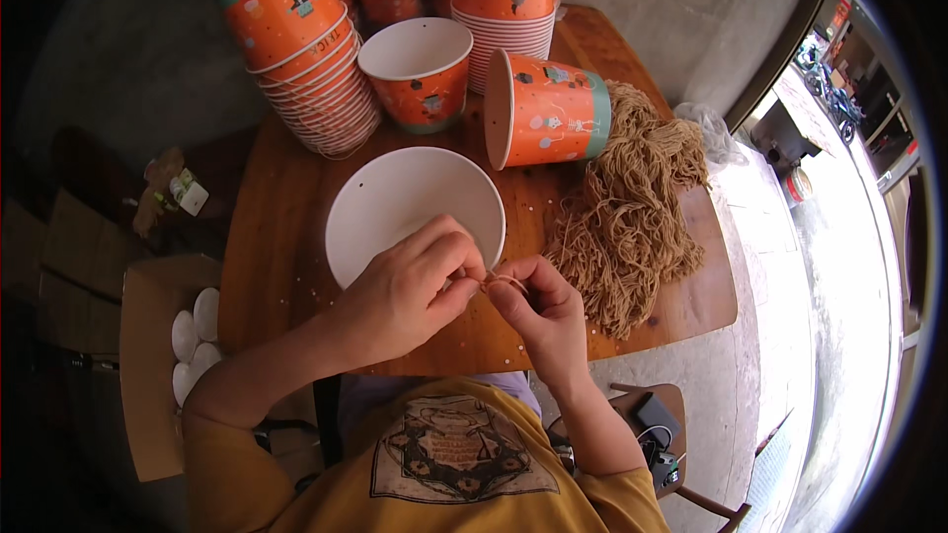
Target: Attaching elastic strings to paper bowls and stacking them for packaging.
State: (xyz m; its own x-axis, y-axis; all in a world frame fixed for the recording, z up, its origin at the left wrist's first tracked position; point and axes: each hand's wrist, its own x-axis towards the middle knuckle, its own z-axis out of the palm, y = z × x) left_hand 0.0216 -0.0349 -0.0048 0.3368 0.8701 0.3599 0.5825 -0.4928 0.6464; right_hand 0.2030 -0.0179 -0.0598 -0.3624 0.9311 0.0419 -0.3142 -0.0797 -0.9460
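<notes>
In front of me a paper bucket [367, 212] stands with its white inside showing and a small punched hole near its far left rim. At its near right rim my left hand [410, 281] is closed in a pinch, close to my right hand [543, 316], which is also pinched. Between the fingertips runs a thin tan cord [507, 279], with a small loop lying over the right fingers. My left hand hides the bucket's near rim, so I cannot tell whether the cord passes through it. To the right lies a large heap of tan cords [637, 227].
An orange bucket [548, 109] lies on its side against the cords; another bucket [420, 79] stands behind mine. Tall bucket stacks [306, 69] line the back of the wooden table [286, 227]. A cardboard box [148, 375] with white round pieces sits lower left, a stool [671, 415] lower right.
</notes>
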